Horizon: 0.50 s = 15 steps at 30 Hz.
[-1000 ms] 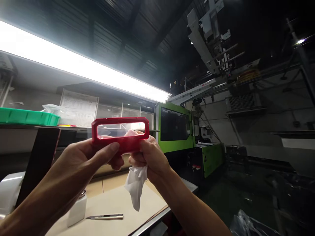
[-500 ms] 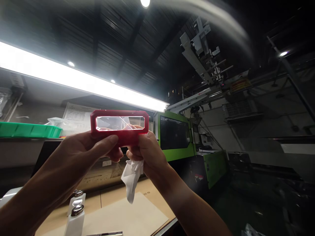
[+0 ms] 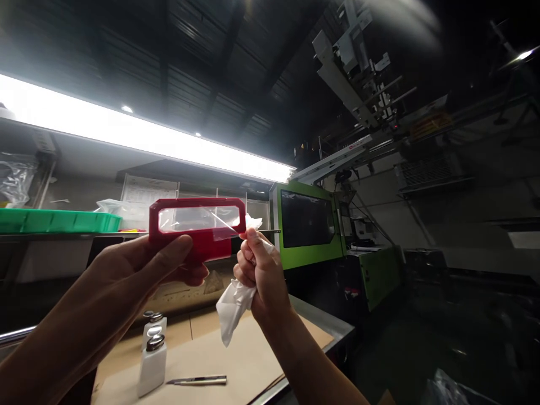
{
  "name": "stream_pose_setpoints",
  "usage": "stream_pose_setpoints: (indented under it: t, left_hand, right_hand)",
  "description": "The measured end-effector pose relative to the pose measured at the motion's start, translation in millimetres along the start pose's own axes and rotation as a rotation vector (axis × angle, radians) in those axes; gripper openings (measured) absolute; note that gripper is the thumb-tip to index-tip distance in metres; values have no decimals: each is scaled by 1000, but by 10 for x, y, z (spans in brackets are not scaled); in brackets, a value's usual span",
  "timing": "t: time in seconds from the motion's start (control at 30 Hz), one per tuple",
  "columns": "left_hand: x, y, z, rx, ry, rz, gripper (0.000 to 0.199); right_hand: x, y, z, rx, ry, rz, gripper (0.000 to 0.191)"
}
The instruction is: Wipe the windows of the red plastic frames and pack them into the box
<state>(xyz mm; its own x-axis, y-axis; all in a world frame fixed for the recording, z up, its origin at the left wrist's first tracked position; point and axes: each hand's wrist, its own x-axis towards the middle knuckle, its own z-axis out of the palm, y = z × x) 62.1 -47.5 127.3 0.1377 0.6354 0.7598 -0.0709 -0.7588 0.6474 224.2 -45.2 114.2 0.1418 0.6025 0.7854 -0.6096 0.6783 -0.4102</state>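
My left hand (image 3: 143, 263) grips a red plastic frame (image 3: 208, 248) by its lower left part, thumb on the near face. The frame is held up at eye height, and its long window looks clear. Across the window's right part runs the diagonal edge of a thin transparent film (image 3: 225, 232), which reaches toward my right fingertips. My right hand (image 3: 266, 271) is closed around a crumpled white wipe (image 3: 234, 309) that hangs below the fist, with more white showing above it. Its thumb and forefinger pinch at the frame's lower right corner, by the film.
Two white pump bottles (image 3: 152, 365) with metal tops and a craft knife (image 3: 197, 381) are on the cardboard-covered bench (image 3: 236, 360). A green tray (image 3: 59, 221) sits on the shelf at left, under a bright tube light (image 3: 139, 132). A green machine (image 3: 306, 256) stands behind at right.
My right hand has moved right and slightly down from behind the frame to its lower right corner. The film's edge now extends below the window. The view has shifted, showing more of the bench.
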Motion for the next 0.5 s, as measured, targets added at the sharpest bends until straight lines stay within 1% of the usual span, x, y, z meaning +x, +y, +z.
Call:
stream_pose_setpoints:
  t: [0.07, 0.1, 0.17, 0.2, 0.23, 0.27, 0.33, 0.37, 0.4, 0.47, 0.5]
  left_hand:
    - [-2, -34, -21, 6, 12, -27, 39]
    - [-1, -45, -27, 16, 19, -39, 40]
    - [6, -60, -29, 35, 33, -62, 43]
    - [11, -68, -24, 40, 37, -69, 45]
    - [17, -76, -16, 40, 38, -74, 47]
    - [23, -87, -6, 34, 38, -74, 49]
    - [36, -115, 15, 4, 32, -69, 49]
    - [42, -133, 21, -14, 29, -70, 47]
    - [46, -152, 24, -29, 23, -79, 44]
    - [50, -190, 14, -35, -1, -98, 37]
    - [48, -205, 3, -24, -12, -101, 35]
  right_hand:
    - [-43, 28, -76, -103, 43, -68, 21]
    - [-72, 28, -115, -189, 59, -134, 21]
    - [-146, 12, -191, -447, 64, -352, 20]
    - [-190, 2, -223, -612, 28, -502, 16]
    - [-235, -5, -249, -783, -41, -661, 10]
    - [-277, -6, -266, -945, -133, -819, 9]
    - [-339, 14, -272, -1184, -324, -1082, 27]
    - [-354, 32, -264, -1259, -384, -1164, 34]
    - [-358, 53, -252, -1316, -410, -1217, 39]
    - [-335, 91, -230, -1404, -407, -1259, 44]
    - [-312, 104, -227, -1435, -397, -1253, 45]
